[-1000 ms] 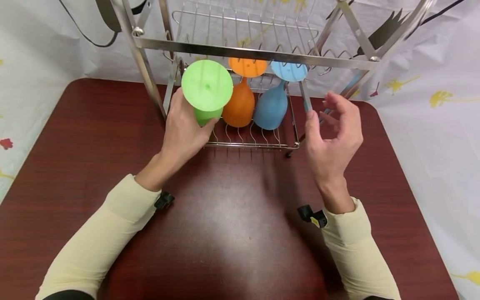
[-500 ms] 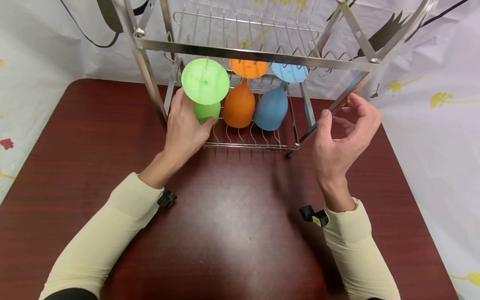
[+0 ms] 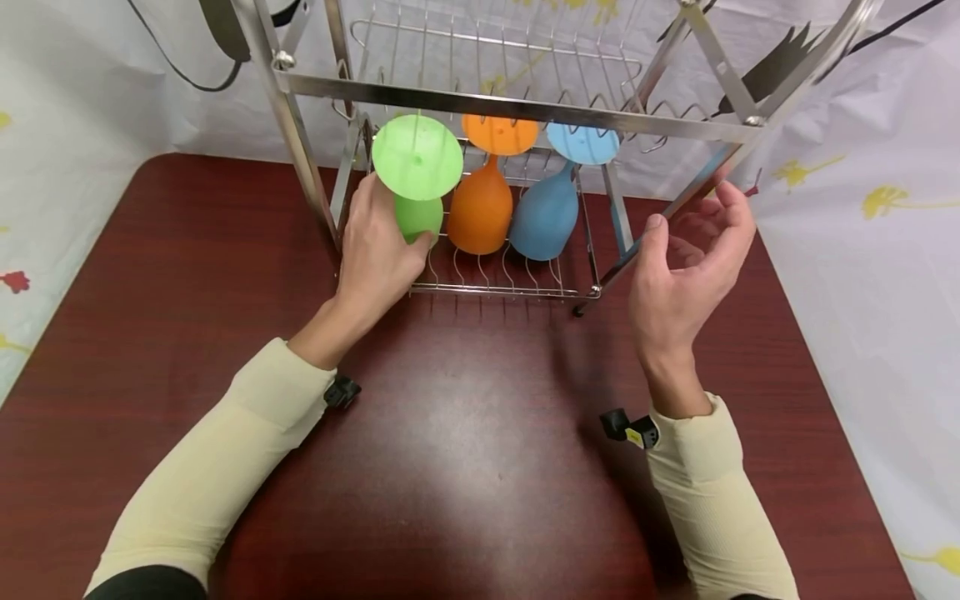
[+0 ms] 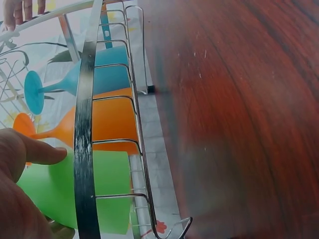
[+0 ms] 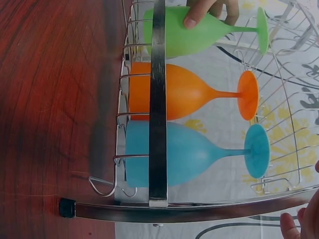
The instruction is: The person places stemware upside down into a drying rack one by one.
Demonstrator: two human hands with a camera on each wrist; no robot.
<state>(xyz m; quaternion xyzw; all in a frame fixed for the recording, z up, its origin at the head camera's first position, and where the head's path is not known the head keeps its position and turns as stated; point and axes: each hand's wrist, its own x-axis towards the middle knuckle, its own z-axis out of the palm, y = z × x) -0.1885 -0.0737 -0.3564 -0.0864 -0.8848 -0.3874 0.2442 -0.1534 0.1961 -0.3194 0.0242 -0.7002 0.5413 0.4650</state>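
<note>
My left hand (image 3: 382, 246) grips the bowl of a green wine glass (image 3: 417, 158), which stands upside down in the lower tier of a metal dish rack (image 3: 525, 111). In the right wrist view its thumb lies along the green bowl. Beside it an orange wine glass (image 3: 482, 208) and a blue wine glass (image 3: 545, 218) stand upside down too, feet upward. My right hand (image 3: 678, 275) is at the rack's right front post, thumb and loosely bent fingers spread apart on either side of it, with no glass in it.
The rack's upper wire tier (image 3: 495, 50) is above the glasses. The rack stands on a dark red wooden table (image 3: 450, 433), and white patterned sheeting (image 3: 862, 275) hangs around. A dark spatula-like utensil (image 3: 772, 67) hangs at the rack's upper right.
The green glass has gone slightly lower and farther back into the rack, with my left hand still around it. My right hand has moved right, away from the blue glass to the post.
</note>
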